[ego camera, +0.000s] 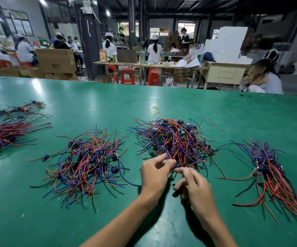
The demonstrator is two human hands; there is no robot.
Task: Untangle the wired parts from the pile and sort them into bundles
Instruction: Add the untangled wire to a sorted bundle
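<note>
Leftmost, well left of the central tangled pile of red, blue and black wired parts (173, 141), lay a combed bundle of red and purple wires (3, 133) on the green table top (99, 104); nearer the pile's left sat a looser heap of wired green boards (89, 161). At the pile's near edge the left hand (155, 172) pinched a few wires between thumb and fingertips, while the right hand (195, 184), fingers half-curled, gripped a thin bunch there. Right of the pile lay a sorted bundle of red-tailed wires (270, 172)
</note>
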